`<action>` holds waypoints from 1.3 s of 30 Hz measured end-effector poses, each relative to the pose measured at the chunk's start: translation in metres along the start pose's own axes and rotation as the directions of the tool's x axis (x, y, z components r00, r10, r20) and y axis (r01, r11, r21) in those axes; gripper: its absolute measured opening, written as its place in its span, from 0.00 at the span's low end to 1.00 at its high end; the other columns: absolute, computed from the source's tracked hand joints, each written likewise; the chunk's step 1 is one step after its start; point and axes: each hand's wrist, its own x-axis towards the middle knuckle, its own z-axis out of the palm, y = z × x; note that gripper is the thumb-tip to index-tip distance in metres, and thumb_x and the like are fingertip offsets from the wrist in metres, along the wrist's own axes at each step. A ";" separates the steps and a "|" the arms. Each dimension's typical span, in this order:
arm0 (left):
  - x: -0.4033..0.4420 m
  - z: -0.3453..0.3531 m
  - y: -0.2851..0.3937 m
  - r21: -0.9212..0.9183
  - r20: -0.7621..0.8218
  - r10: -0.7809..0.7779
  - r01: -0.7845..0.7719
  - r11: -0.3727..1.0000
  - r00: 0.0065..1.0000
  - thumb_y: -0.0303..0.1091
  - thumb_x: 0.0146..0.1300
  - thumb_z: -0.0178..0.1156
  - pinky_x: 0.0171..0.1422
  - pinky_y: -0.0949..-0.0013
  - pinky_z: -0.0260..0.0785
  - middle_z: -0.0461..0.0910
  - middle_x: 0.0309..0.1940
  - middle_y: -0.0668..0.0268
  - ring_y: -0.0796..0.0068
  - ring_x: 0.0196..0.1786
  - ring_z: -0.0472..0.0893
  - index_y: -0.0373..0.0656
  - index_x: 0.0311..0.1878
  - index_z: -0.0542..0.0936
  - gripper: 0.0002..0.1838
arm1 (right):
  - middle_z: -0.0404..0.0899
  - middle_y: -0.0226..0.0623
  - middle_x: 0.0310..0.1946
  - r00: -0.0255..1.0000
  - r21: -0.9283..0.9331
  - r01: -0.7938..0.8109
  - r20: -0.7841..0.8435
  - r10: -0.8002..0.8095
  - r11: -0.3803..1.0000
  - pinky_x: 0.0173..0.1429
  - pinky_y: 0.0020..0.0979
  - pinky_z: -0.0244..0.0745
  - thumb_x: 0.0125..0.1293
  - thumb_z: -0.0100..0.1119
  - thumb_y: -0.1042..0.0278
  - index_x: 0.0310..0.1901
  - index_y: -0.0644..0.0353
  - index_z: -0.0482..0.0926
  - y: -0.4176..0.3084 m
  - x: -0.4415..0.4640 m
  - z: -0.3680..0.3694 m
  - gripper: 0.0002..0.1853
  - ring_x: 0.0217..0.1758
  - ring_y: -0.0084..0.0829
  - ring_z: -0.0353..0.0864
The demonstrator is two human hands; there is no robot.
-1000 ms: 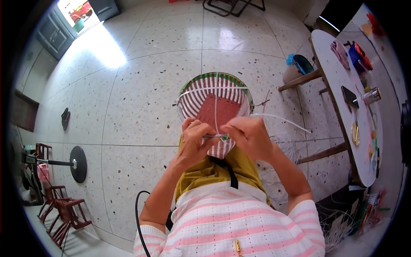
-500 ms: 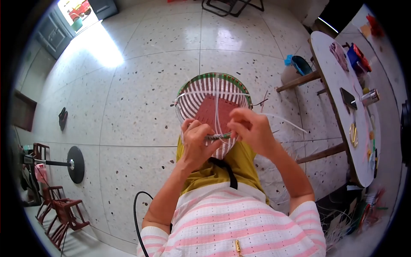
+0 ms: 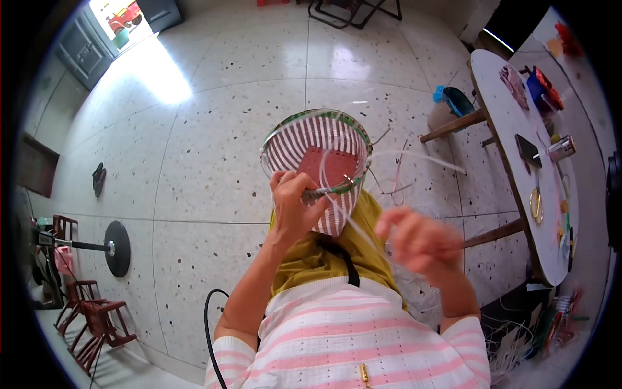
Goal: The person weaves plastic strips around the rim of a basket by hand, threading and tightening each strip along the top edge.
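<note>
A red-and-white striped woven basket [image 3: 343, 217] with a green-bound rim rests tilted in my lap, its mouth towards me. My left hand [image 3: 293, 198] is closed over the near rim, thumb outside and fingers reaching in. A white plastic strip [image 3: 355, 227] passes over that rim and runs down right to my right hand [image 3: 421, 240], which is smeared by motion but looks closed on the strip. Another length of pale strip [image 3: 414, 155] sticks out past the basket's right side. Thin wire ends [image 3: 382, 136] poke out at the right of the rim.
On my right stands a white oval table [image 3: 486, 71] with scissors [image 3: 536, 205], a phone [image 3: 527, 150] and a metal can [image 3: 561, 148]. A bin [image 3: 447, 107] is beside its leg. Small wooden chairs [image 3: 100, 314] and a round black stand base [image 3: 116, 248] are at left.
My right hand has moved from the near rim down and to the right, drawing the strip out. The strips across the basket's mouth have shifted. My left hand stays at the rim.
</note>
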 end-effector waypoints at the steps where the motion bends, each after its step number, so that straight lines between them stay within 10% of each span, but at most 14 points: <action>1: 0.004 0.000 0.000 0.011 -0.019 -0.025 0.025 1.000 1.000 0.34 0.41 0.78 0.58 0.60 0.59 0.74 0.24 0.63 0.61 0.34 0.75 0.42 0.27 0.77 0.17 | 0.81 0.41 0.34 0.998 0.189 0.020 -0.067 -0.007 0.982 0.57 0.51 0.77 0.73 0.63 0.63 0.34 0.60 0.74 -0.016 -0.003 0.004 0.13 0.41 0.48 0.83; 3: 0.010 0.003 -0.004 -0.004 -0.051 -0.017 0.016 1.000 0.999 0.35 0.43 0.78 0.57 0.60 0.59 0.75 0.24 0.64 0.61 0.33 0.75 0.42 0.27 0.76 0.17 | 0.81 0.49 0.33 0.989 0.491 -0.066 -0.084 0.123 0.869 0.57 0.64 0.77 0.75 0.59 0.65 0.33 0.65 0.72 -0.059 -0.023 -0.010 0.14 0.38 0.55 0.87; 5: 0.015 0.004 -0.006 -0.003 -0.086 -0.050 0.050 0.999 0.995 0.35 0.43 0.78 0.57 0.59 0.59 0.75 0.23 0.64 0.62 0.33 0.75 0.42 0.27 0.76 0.18 | 0.80 0.50 0.28 0.890 0.554 -0.348 0.450 0.079 0.756 0.51 0.67 0.81 0.75 0.58 0.68 0.34 0.69 0.72 -0.097 -0.012 -0.068 0.13 0.33 0.55 0.87; 7: 0.016 0.005 -0.009 0.005 -0.093 -0.061 0.062 0.998 0.994 0.35 0.43 0.78 0.57 0.59 0.59 0.75 0.23 0.65 0.62 0.33 0.75 0.42 0.27 0.76 0.17 | 0.78 0.47 0.23 0.992 0.543 -0.061 0.124 -0.008 0.837 0.30 0.43 0.87 0.73 0.55 0.75 0.40 0.73 0.73 -0.152 -0.030 -0.058 0.07 0.28 0.45 0.87; 9: 0.015 0.006 -0.012 0.014 -0.095 -0.071 0.073 0.997 0.993 0.35 0.43 0.78 0.58 0.58 0.58 0.75 0.23 0.65 0.62 0.34 0.75 0.42 0.27 0.76 0.17 | 0.81 0.45 0.29 0.894 0.969 0.239 -0.197 -0.402 0.055 0.31 0.39 0.84 0.72 0.59 0.72 0.45 0.62 0.77 -0.216 -0.204 -0.181 0.05 0.29 0.37 0.85; 12: 0.016 0.006 -0.015 0.017 -0.112 -0.062 0.064 0.998 0.992 0.35 0.43 0.78 0.58 0.58 0.58 0.75 0.23 0.65 0.61 0.34 0.75 0.42 0.27 0.76 0.17 | 0.80 0.37 0.34 0.942 0.979 0.105 -0.043 -0.334 0.172 0.25 0.27 0.77 0.73 0.59 0.71 0.60 0.62 0.74 -0.251 -0.082 -0.130 0.17 0.21 0.23 0.77; 14: 0.016 0.007 -0.017 0.014 -0.135 -0.073 0.076 0.997 0.988 0.35 0.43 0.77 0.58 0.58 0.58 0.75 0.23 0.65 0.60 0.34 0.76 0.42 0.27 0.75 0.17 | 0.71 0.33 0.32 0.970 0.479 0.230 -0.187 -0.157 0.847 0.24 0.26 0.58 0.74 0.59 0.72 0.31 0.61 0.72 -0.252 -0.025 -0.103 0.11 0.20 0.20 0.64; 23: 0.023 -0.003 -0.043 0.077 -0.266 -0.211 0.239 0.968 0.941 0.37 0.47 0.78 0.59 0.57 0.58 0.75 0.23 0.67 0.62 0.33 0.75 0.43 0.27 0.74 0.18 | 0.66 0.31 0.30 0.905 0.157 0.110 -0.424 -0.034 0.981 0.28 0.25 0.51 0.77 0.56 0.66 0.33 0.60 0.70 -0.349 -0.082 -0.181 0.12 0.20 0.20 0.54; 25: 0.020 -0.006 -0.047 0.069 -0.275 -0.223 0.251 0.965 0.935 0.37 0.46 0.78 0.59 0.57 0.58 0.76 0.23 0.67 0.62 0.33 0.75 0.43 0.27 0.75 0.18 | 0.64 0.30 0.28 0.600 0.470 0.650 -0.800 -0.023 0.596 0.27 0.25 0.50 0.77 0.55 0.64 0.34 0.59 0.70 -0.356 -0.093 -0.185 0.13 0.20 0.20 0.53; 26: 0.019 -0.007 -0.048 0.056 -0.279 -0.238 0.263 0.963 0.930 0.38 0.46 0.78 0.60 0.56 0.58 0.76 0.23 0.67 0.63 0.33 0.75 0.44 0.27 0.75 0.18 | 0.64 0.30 0.28 0.600 0.473 0.651 -0.800 -0.021 0.594 0.27 0.25 0.50 0.77 0.55 0.64 0.34 0.59 0.70 -0.367 -0.103 -0.197 0.13 0.20 0.20 0.53; 28: 0.018 -0.008 -0.044 0.055 -0.251 -0.237 0.258 0.965 0.939 0.38 0.46 0.78 0.60 0.56 0.58 0.77 0.24 0.67 0.64 0.34 0.76 0.44 0.27 0.76 0.18 | 0.62 0.28 0.26 0.777 0.101 0.106 -0.629 -0.019 0.989 0.26 0.25 0.50 0.78 0.54 0.63 0.35 0.58 0.71 -0.397 -0.127 -0.233 0.12 0.21 0.20 0.53; 31: 0.018 -0.004 -0.040 0.070 -0.207 -0.234 0.253 0.965 0.950 0.39 0.46 0.79 0.60 0.58 0.57 0.80 0.26 0.68 0.67 0.36 0.78 0.43 0.29 0.79 0.17 | 0.61 0.27 0.24 0.803 0.068 0.011 -0.596 0.032 0.998 0.26 0.24 0.50 0.78 0.54 0.63 0.36 0.57 0.71 -0.414 -0.141 -0.246 0.11 0.22 0.19 0.53; 38: 0.021 -0.005 -0.023 0.156 -0.121 -0.104 0.122 0.980 0.987 0.38 0.48 0.77 0.63 0.58 0.59 0.81 0.24 0.68 0.68 0.33 0.80 0.44 0.69 0.74 0.42 | 0.59 0.26 0.23 0.776 0.079 0.087 -0.630 -0.018 0.993 0.26 0.23 0.51 0.78 0.55 0.64 0.38 0.57 0.71 -0.435 -0.156 -0.255 0.10 0.22 0.19 0.52; 39: 0.022 -0.007 -0.019 0.190 -0.048 -0.083 0.091 0.978 0.995 0.37 0.48 0.77 0.65 0.58 0.59 0.81 0.22 0.69 0.69 0.30 0.80 0.45 0.78 0.65 0.51 | 0.59 0.25 0.23 0.601 0.293 0.436 -0.799 -0.033 0.851 0.26 0.23 0.51 0.77 0.55 0.64 0.38 0.57 0.71 -0.436 -0.152 -0.252 0.09 0.22 0.19 0.53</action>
